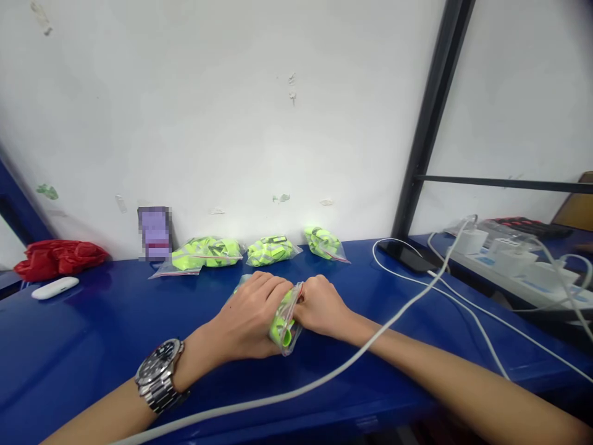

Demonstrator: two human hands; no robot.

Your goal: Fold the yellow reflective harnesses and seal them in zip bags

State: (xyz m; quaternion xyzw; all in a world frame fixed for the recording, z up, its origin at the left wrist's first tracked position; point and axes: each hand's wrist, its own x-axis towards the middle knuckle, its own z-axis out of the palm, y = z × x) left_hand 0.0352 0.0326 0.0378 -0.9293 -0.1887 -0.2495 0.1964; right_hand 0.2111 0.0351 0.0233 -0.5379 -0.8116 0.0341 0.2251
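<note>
My left hand (254, 312) is wrapped over a clear zip bag (286, 327) with a rolled neon-yellow and grey item inside. The bag's opening edge, with a red line, faces right. There my right hand (319, 309) is closed, its fingers pinching that edge; the fingertips are mostly hidden. Behind the hands, along the wall, lie three similar clear bags of neon-yellow reflective fabric: a larger flat one (206, 253), a middle one (271, 250) and a right one (324, 243). A metal wristwatch (160, 374) is on my left wrist.
The blue tabletop (92, 346) meets a white wall. Red plastic bag (60, 258), white case (55, 288) and propped phone (156, 233) stand left. A white cable (287, 395) crosses in front of my right forearm. Another phone (405, 255) and a power strip (514, 266) with chargers lie right.
</note>
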